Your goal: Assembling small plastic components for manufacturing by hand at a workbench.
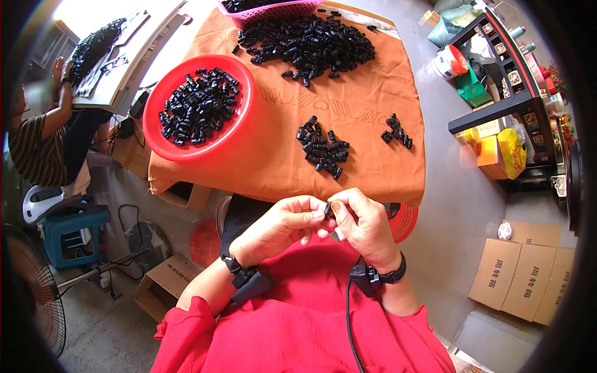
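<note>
Close in front of my red top, both hands meet over a small black plastic part (328,210). My left hand (292,222) pinches it between thumb and forefinger. From the other side, my right hand (365,225) grips it with thumb and bent fingers. A small white piece (339,234) shows beneath the right fingers; what it is I cannot tell. Beyond my hands on the orange cloth (249,177) lie a loose cluster of similar black parts (323,149) and a smaller group (397,132) to its right.
A red basin (245,127) of black parts stands at the table's left. At the back are a large black heap (308,46) and a pink basket (273,11). A fan (37,286) and blue stool (74,236) stand left, cartons (522,276) right. Another person (43,143) sits far left.
</note>
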The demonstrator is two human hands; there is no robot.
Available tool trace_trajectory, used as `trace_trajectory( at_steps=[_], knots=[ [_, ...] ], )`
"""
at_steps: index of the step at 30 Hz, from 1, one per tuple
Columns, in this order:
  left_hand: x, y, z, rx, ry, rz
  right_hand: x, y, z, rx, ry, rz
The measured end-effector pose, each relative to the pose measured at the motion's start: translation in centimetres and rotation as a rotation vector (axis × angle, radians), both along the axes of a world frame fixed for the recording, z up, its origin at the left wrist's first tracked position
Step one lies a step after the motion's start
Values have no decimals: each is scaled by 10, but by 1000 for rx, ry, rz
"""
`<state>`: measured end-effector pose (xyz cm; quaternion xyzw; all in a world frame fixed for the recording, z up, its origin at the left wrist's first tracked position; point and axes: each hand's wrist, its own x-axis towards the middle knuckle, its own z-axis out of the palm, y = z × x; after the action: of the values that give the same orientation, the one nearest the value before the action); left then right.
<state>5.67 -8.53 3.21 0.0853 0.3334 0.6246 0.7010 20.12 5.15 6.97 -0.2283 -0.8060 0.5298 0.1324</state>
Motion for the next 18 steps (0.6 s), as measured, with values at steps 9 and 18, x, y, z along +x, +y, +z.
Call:
trace_trajectory(
  at_steps=[9, 18],
  knots=[
    [4, 1, -1, 3, -67, 30, 1, -1, -6, -32, 21, -9],
    [4, -2, -11, 62, -111, 74, 6, 4, 7, 132, -14, 133]
  ],
)
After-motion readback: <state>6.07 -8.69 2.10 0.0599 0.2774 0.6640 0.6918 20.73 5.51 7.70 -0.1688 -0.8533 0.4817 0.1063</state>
